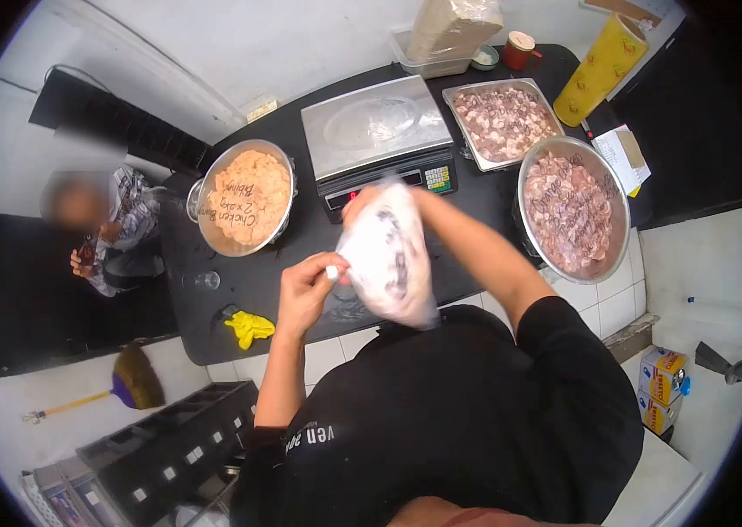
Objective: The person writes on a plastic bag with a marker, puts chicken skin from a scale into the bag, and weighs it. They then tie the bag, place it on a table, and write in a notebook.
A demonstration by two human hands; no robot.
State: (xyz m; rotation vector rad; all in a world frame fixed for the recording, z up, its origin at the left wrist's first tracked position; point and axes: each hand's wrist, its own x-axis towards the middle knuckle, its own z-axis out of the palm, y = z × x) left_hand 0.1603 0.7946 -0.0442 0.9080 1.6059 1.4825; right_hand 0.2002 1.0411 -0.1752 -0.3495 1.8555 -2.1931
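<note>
Off the tabletop's left edge another person stands, apart from the work. On the left end sits a film-covered bowl of chicken, with a small glass and a yellow cloth towards the front edge.

Now the left hand: its grip is a thin pinch, thumb and forefinger pressed on a white scrap at the side of the plastic bag of meat. The bag hangs in the air over the front edge, ahead of the digital scale, and it shows blurred. The right hand has its grip closed on the bag's top, mostly hidden behind the plastic.

My worry is that the pinch slips or the film tears under the load, so meat drops past the front edge to the floor. Further right, the tray of diced meat and the big meat bowl by the right edge sit close to the right arm; a swinging elbow could knock the bowl.
</note>
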